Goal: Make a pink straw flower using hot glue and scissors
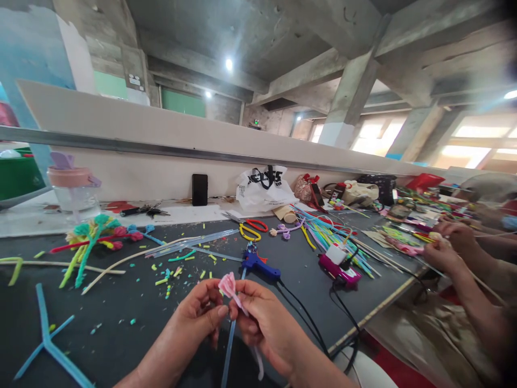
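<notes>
Pinching a pink fuzzy piece (227,284) by its stem (242,305), the right hand (264,318) holds it over the tabletop (121,350), maybe to keep it steady; the left hand (196,320) curls close, but I can't tell if it grips.

A black phone (200,189) leans against the partition (153,170), near a white bag (258,200) (printed in black).

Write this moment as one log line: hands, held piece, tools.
Right hand: pinching pink piece; left hand: at its flared end, contact unclear; blue glue gun: beyond hands; scissors: behind glue gun
</notes>
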`<state>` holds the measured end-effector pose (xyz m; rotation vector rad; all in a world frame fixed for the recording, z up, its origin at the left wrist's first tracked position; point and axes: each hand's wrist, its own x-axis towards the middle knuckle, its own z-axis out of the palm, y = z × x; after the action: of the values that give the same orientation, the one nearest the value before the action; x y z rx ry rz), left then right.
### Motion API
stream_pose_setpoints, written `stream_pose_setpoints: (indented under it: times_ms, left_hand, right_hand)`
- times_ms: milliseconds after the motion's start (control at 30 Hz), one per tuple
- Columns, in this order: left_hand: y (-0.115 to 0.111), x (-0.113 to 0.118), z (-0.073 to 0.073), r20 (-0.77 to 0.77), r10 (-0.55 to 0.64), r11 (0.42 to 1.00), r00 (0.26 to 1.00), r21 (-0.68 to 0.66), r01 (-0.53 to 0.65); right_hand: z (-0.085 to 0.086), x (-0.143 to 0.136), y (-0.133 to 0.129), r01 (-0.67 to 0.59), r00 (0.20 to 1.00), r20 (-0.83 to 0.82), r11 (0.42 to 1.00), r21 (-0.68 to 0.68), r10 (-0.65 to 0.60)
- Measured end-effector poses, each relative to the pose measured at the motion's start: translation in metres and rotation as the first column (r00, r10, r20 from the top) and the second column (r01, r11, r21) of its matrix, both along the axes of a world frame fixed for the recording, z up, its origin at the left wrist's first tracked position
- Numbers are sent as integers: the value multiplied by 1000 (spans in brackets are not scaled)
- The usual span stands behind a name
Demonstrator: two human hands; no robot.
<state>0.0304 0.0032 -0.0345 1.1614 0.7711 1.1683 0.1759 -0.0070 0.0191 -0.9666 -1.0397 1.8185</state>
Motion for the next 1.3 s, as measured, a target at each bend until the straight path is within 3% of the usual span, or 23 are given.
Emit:
stream_pose_setpoints:
  times_ms: [133,433,700,1067,1300]
  left_hand:
    - [4,-4,-1,8,28,999,1000,-27,-27]
    - [6,-3,-9,32,14,999,999,-52,-12]
    - [3,-3,-3,25,3,1000,1000,-28,-2]
    - [-5,-3,9,52,-30,998,998,-57,33]
    - [-7,-2,12,32,16,999,999,-42,-15]
  right_hand:
    - [-1,0,-1,-6,1000,-20,1000,30,6]
    - [-3,2,-4,18,968,244,983,185,-63]
    - [-1,1,-6,5,988,153,985,175,-33]
    - [-3,-2,-6,34,969,233,983,183,-77]
    - [-3,-3,-5,19,947,302,962,274,-105]
